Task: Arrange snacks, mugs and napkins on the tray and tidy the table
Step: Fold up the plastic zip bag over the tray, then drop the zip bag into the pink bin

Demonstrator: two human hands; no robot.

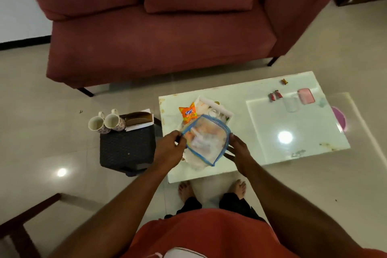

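Blurring the tray [227, 113] beneath, both hands hold a clear bag [206, 139].

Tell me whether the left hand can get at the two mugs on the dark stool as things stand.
Probably not yet: the left hand is holding the clear tray. Otherwise nothing blocks the mugs on the stool.

Clear blue-edged zip bag [206, 139] of snacks, tilted, pinched at both side edges between fingers [181, 138]; orange snack packet [188, 112] beyond fingertips; two floral mugs [106, 122] upright, well left.
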